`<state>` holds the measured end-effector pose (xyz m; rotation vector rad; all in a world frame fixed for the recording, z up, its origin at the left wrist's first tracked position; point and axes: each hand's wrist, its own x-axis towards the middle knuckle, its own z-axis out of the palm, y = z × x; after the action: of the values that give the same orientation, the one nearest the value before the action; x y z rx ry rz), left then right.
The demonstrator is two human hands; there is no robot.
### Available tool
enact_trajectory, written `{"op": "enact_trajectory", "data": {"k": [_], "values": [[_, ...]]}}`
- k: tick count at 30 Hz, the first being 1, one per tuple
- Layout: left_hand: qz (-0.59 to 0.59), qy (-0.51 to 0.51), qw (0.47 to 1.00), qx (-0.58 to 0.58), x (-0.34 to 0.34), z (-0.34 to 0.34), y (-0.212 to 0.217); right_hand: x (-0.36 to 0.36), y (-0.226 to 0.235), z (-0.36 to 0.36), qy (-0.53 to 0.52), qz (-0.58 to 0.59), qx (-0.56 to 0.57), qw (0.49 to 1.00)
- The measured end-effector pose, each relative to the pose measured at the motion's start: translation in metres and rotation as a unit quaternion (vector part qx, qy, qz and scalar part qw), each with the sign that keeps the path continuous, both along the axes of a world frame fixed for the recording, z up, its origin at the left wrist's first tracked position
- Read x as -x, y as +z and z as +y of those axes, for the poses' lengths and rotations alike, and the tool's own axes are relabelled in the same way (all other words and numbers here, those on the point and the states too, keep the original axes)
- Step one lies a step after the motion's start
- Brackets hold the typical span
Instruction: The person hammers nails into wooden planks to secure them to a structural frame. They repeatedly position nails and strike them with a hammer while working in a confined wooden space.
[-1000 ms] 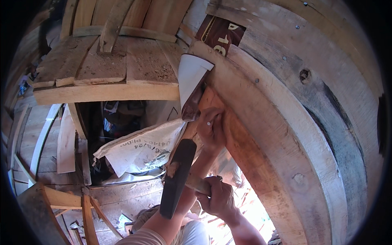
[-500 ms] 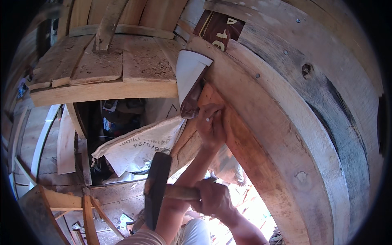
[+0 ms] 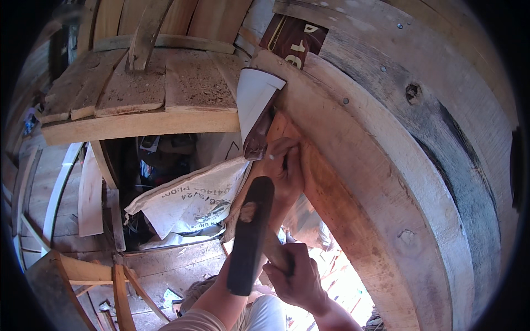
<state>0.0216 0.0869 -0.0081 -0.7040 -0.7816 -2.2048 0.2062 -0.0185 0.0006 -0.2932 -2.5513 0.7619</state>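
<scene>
My right hand is wrapped round the short wooden handle of a hammer. The long dark hammer head is raised in front of my left forearm and hides part of it. Farther up, my left hand has its fingers curled and pinched against a reddish-brown plank. Whatever those fingertips hold, if anything, is too small to make out. Just left of them hangs the lower end of a folded white and brown sheet piece, close to the knuckles.
Thick curved timber planks rise along the right. At upper left stands a rough plank shelf, with a whitish printed sack hanging below it. A wooden frame stands at lower left. Bright light comes through a gap beneath my arms.
The hammer has swung up and to the right, its head now nearer my left wrist. My right hand has turned with it. My left hand stays at nearly the same spot on the plank.
</scene>
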Motion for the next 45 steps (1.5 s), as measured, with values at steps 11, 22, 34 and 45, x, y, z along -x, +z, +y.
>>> {"op": "enact_trajectory", "data": {"k": [11,22,34,45], "values": [[-0.014,-0.052,0.998,-0.042,-0.005,0.004,-0.003,-0.032,-0.051,0.021,0.012,0.064,-0.016,0.998],[-0.02,-0.015,0.999,-0.029,-0.001,0.003,-0.001,-0.046,-0.041,0.02,-0.001,0.019,0.016,1.0],[-0.009,-0.002,1.0,-0.025,-0.007,-0.003,0.002,0.007,-0.023,0.038,-0.041,0.034,-0.239,0.97],[-0.001,0.005,1.0,-0.014,-0.004,-0.006,0.003,0.015,-0.02,0.037,-0.047,0.011,-0.218,0.975]]}}
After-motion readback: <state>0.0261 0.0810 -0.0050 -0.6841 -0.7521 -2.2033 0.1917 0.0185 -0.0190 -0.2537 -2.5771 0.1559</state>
